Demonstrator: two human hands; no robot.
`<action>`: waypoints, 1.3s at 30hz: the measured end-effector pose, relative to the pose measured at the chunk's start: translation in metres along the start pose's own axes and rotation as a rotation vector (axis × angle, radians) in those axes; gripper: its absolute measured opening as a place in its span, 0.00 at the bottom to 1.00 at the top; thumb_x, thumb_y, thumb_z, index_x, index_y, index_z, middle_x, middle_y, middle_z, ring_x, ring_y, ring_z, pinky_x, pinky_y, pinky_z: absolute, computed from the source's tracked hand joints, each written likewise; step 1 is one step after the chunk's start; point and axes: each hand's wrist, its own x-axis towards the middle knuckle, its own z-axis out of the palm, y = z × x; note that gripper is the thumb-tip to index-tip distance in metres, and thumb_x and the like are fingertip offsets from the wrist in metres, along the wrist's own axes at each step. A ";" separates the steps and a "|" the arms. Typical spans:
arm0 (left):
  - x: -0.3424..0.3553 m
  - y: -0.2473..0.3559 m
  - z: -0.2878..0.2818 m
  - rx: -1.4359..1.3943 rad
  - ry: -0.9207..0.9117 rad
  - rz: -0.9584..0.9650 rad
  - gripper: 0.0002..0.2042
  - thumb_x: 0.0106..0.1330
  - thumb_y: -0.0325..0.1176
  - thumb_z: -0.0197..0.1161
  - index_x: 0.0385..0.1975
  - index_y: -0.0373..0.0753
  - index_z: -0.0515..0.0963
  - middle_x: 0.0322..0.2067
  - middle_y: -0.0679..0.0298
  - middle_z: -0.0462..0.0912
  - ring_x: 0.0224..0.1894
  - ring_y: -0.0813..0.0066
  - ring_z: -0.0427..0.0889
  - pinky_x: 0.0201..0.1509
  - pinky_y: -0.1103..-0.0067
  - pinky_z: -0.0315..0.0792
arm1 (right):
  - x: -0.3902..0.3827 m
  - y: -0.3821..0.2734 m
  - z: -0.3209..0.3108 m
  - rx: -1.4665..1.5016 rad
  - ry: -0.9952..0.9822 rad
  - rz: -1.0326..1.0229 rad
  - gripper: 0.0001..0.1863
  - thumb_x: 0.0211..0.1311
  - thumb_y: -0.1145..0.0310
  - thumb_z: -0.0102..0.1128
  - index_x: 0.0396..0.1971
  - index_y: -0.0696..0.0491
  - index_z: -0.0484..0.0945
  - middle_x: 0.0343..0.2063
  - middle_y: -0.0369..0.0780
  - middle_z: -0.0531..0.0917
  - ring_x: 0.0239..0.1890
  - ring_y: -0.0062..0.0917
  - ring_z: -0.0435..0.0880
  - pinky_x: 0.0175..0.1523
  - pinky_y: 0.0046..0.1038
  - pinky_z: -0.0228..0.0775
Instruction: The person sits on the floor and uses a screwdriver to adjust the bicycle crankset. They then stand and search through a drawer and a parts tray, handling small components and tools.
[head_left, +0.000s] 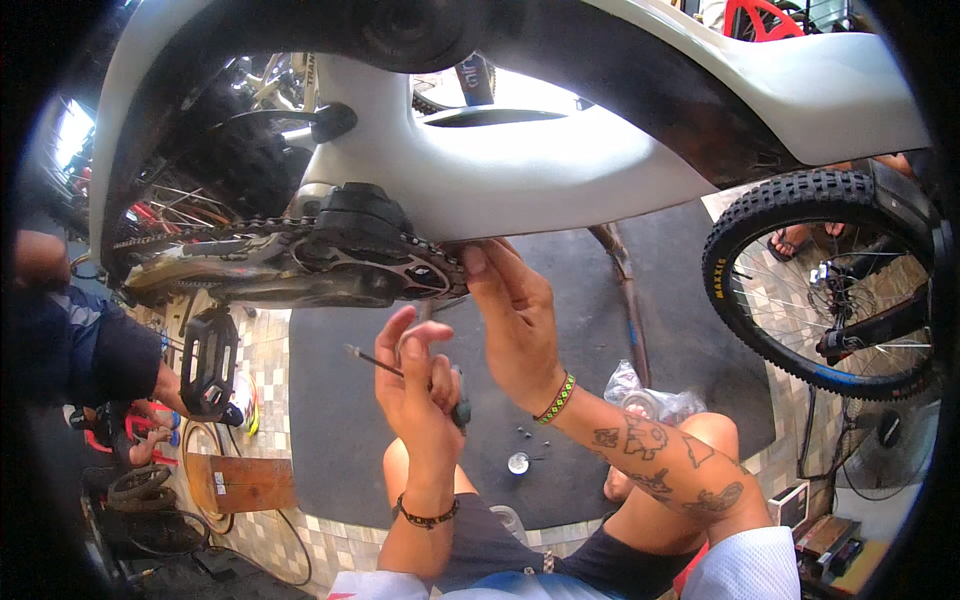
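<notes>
Overhead, the right hand (pixel 515 320) pinches at the chainring (pixel 405 270) — eleven o'clock of the left hand (pixel 415 385), fingers clenched round a screwdriver (pixel 400 372) — whose tip could slip, gouging the white frame (pixel 520 170).

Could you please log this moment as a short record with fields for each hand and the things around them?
left hand: holds a thin screwdriver, shaft pointing up-left
right hand: fingertips at the chainring under the white bicycle frame
nearby: chain, black pedal, knobby tyre
floor: small screws on a dark mat
</notes>
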 end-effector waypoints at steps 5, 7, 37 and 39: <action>0.010 0.001 -0.006 -0.041 -0.009 0.147 0.15 0.83 0.38 0.63 0.60 0.36 0.75 0.43 0.57 0.86 0.18 0.93 0.58 0.19 0.88 0.51 | 0.004 0.002 -0.004 0.012 -0.036 0.010 0.17 0.86 0.65 0.54 0.53 0.65 0.84 0.49 0.39 0.85 0.52 0.20 0.82 0.60 0.26 0.74; 0.008 0.002 -0.005 0.021 0.009 0.170 0.14 0.82 0.37 0.64 0.58 0.36 0.76 0.39 0.59 0.87 0.19 0.93 0.59 0.20 0.88 0.52 | 0.008 0.010 -0.012 0.059 -0.040 0.088 0.17 0.85 0.65 0.56 0.54 0.64 0.84 0.49 0.38 0.86 0.53 0.19 0.82 0.61 0.26 0.74; -0.006 -0.026 -0.038 -0.048 -0.026 -0.267 0.12 0.83 0.31 0.59 0.60 0.38 0.74 0.40 0.62 0.84 0.16 0.92 0.57 0.17 0.87 0.51 | 0.009 -0.009 -0.019 0.307 -0.156 0.309 0.16 0.79 0.69 0.53 0.58 0.57 0.83 0.59 0.37 0.87 0.60 0.25 0.84 0.70 0.38 0.70; -0.011 -0.034 -0.043 -0.058 -0.018 -0.286 0.11 0.83 0.31 0.59 0.60 0.37 0.75 0.40 0.62 0.85 0.15 0.92 0.58 0.16 0.87 0.51 | 0.011 -0.007 -0.019 0.327 -0.122 0.318 0.15 0.80 0.69 0.57 0.58 0.57 0.84 0.54 0.37 0.87 0.55 0.21 0.85 0.66 0.31 0.74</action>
